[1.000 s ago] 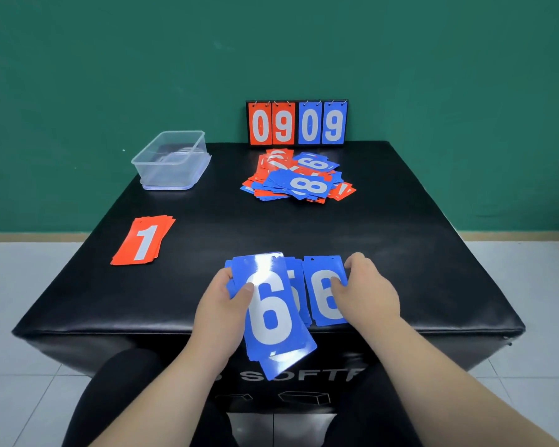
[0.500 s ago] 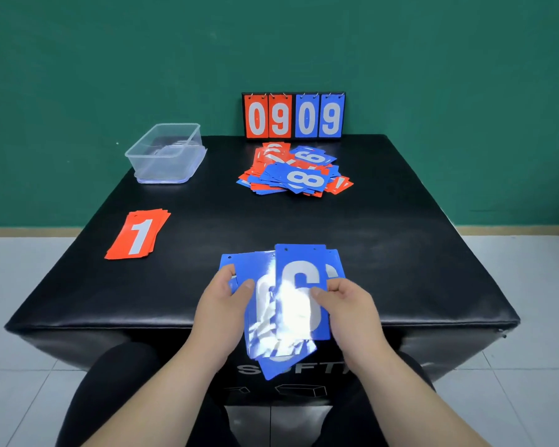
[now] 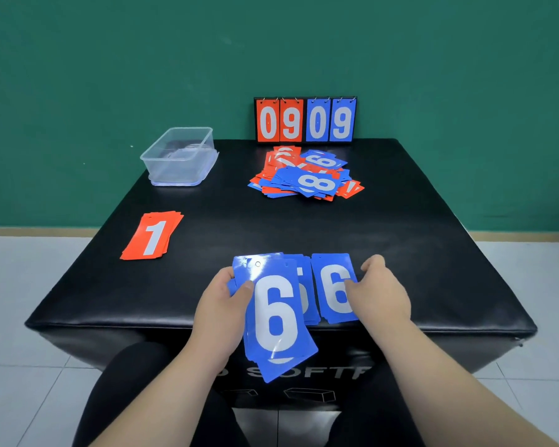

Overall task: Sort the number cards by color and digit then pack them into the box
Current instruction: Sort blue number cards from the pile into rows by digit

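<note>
Now the left hand (image 3: pixel 221 304) grips the blue sixes (image 3: pixel 276 317), the right hand (image 3: pixel 381 291) pinches a single six (image 3: pixel 334 288); next, stack them together neatly.

Glossy plastic cards (image 3: pixel 276 312), clear plastic box (image 3: pixel 181 156), shiny leatherette table (image 3: pixel 400 246).

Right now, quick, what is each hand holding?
Left hand: grips a stack of blue 6 cards.
Right hand: pinches a single blue 6 card by its right edge.
</note>
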